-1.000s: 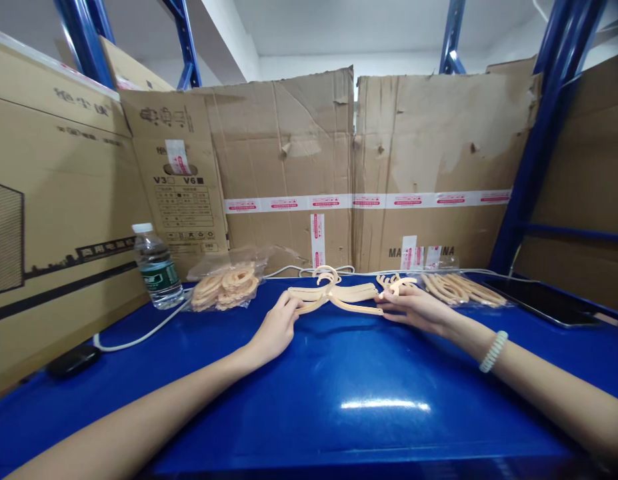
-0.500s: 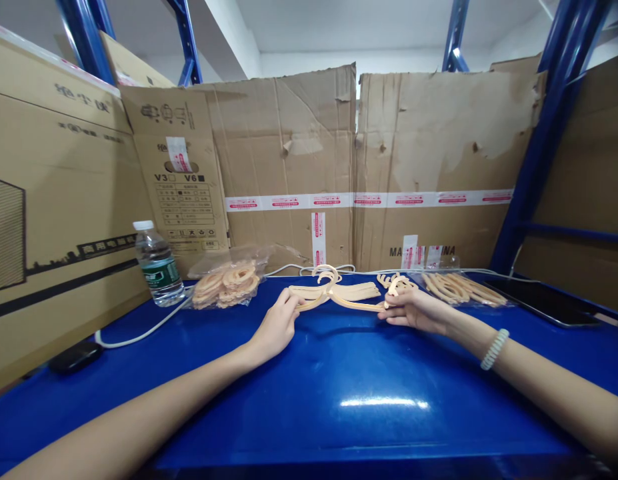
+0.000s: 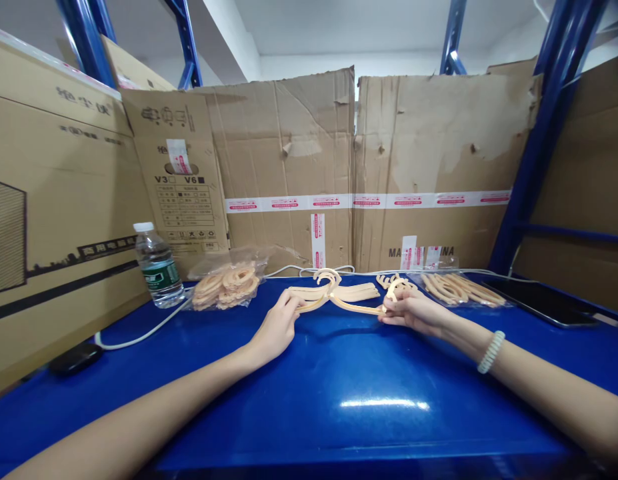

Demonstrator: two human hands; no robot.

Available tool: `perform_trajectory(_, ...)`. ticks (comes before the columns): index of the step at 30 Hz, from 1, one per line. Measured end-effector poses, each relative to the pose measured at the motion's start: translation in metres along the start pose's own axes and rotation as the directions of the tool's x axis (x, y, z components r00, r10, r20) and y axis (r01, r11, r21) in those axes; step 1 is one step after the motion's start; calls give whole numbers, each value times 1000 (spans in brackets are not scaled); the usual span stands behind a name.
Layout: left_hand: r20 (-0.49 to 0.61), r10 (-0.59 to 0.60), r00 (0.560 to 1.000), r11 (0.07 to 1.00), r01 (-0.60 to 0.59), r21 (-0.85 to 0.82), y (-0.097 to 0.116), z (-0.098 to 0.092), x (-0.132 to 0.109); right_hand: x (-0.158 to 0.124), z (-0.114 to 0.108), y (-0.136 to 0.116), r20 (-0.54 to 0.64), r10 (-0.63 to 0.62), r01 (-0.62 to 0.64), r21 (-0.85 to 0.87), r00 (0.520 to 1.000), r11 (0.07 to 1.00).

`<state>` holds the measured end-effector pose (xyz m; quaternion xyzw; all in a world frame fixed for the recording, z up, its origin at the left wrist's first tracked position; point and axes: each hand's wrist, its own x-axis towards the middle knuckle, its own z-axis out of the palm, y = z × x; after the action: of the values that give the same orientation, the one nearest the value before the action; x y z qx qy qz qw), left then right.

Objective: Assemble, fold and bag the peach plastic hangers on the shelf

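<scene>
From my feed, both hands meet at the middle of the frame over the blue worktop. The left hand has its fingers pressed together on the left tip of a peach hanger, thumb on top. The right hand pinches the hanger's right tip between thumb and fingers, with a pale bracelet on that wrist. The hanger lies low across the worktop between the two hands, just in front of a small stack of like hangers (I cannot count them).

Left of centre sits a clear bag of peach rings, and further left an upright water bottle. A white cable runs below the bottle toward a black device at the lower left. Right of centre lies another bag of peach parts, with a dark tablet flat beside it. Cardboard boxes wall in the back and the left side.
</scene>
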<state>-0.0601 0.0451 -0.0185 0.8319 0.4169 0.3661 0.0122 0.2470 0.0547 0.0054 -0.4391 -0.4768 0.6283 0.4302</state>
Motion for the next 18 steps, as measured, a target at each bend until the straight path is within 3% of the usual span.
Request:
perform_trajectory(6, 22, -6, 1000, 1000, 6, 5, 1, -1, -1, 3, 2, 6, -82, -97, 92, -70, 992, 993)
perform_trajectory(10, 30, -10, 1000, 1000, 10, 0, 3, -1, -1, 7, 2, 10, -89, -232, 222, -102, 969, 970)
perform_trajectory(18, 45, 10, 999, 999, -8, -42, 12, -13, 4, 3, 2, 6, -118, -365, 364, -36, 923, 931)
